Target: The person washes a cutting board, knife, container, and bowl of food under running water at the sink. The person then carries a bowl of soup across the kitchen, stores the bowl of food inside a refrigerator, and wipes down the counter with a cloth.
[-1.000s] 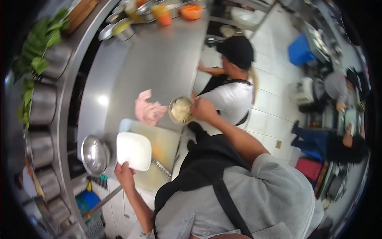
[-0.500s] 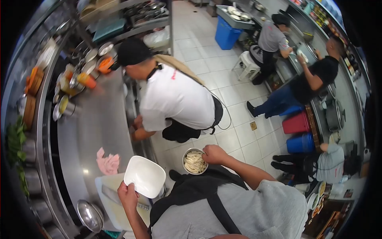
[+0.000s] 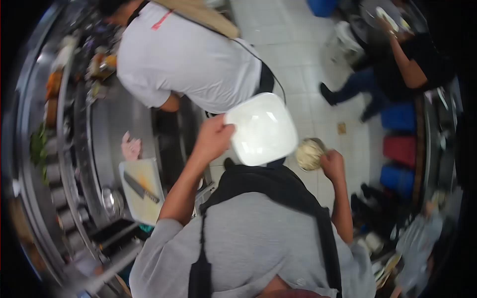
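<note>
Gripping a glossy dish (image 3: 263,131) (squarish, round-cornered) is the left hand (image 3: 214,135)

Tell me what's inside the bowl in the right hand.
Pale food, blurred, lies inside the bowl held by the right hand. It covers the bottom, which cannot be seen.

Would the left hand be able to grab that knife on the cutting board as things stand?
Probably not: the left hand is busy gripping the white dish. The knife itself lies uncovered on the cutting board, so a freed hand might reach it.
</note>
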Available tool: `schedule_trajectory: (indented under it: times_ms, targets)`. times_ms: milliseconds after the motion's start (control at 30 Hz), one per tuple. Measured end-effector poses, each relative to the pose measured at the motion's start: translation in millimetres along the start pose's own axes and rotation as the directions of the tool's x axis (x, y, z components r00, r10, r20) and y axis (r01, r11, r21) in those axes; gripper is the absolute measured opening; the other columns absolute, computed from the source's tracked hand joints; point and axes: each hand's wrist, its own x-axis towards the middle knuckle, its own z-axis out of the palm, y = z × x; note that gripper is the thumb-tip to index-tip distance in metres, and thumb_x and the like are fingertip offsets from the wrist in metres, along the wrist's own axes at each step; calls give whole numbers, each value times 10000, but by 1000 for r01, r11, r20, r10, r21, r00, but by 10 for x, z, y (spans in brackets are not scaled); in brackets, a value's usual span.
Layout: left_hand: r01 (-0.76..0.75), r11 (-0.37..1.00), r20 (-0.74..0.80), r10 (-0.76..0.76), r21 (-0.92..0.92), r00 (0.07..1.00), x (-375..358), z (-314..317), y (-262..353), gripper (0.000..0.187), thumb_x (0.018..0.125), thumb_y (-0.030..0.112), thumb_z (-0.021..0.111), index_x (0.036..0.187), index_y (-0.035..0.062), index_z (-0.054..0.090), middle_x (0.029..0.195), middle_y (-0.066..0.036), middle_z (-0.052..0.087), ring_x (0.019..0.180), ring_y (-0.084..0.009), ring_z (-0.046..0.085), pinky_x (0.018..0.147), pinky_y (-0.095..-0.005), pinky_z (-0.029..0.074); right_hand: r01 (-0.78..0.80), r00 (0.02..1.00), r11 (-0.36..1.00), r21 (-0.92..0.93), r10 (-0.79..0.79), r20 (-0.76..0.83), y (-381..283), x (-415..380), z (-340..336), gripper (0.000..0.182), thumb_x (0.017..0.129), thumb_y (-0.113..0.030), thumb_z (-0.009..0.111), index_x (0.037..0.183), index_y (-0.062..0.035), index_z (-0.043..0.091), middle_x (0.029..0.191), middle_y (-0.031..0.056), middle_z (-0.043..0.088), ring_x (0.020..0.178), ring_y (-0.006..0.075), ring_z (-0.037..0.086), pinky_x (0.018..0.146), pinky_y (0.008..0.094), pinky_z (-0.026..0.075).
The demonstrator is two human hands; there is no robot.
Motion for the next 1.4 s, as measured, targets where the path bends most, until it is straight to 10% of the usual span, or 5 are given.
schedule_trajectory:
  times_ms: [333,567,667,1400]
  targets:
    - [280,958,-134,-269,67,954,-506,-309,-743,219,886,140,575,943,-28,703,640,-50,622,507,-126,592,487,-306,472,-120,992,985,125,125,-26,1483,179,128,328,824,-171,590,667,109,522,602,268,559,540,329,579,566,492,446]
    - [423,871,-666,-472,-251,577,-1279,-1631,-1989,237,892,180,615,896,-47,682,639,-93,649,484,-177,602,449,-343,456,168,986,983,-69,-167,12,708,775,198,335,800,-164,591,626,104,490,554,264,515,493,322,544,529,503,428]
    - [450,859,-813,-435,-245,388,-1260,-2207,-2289,249,866,174,595,851,-58,684,634,-118,654,474,-194,600,438,-364,438,145,983,982,124,-157,94,179,1067,251,337,818,-169,583,627,76,452,538,228,491,490,283,512,503,468,403]
    - [1,573,-570,-816,-820,94,-393,-5973,-4773,210,975,131,522,890,18,677,772,-117,697,561,-153,612,470,-279,451,154,958,988,-15,-145,246,-2717,1853,1209,294,862,-137,587,669,81,546,543,157,552,512,166,519,486,401,418]
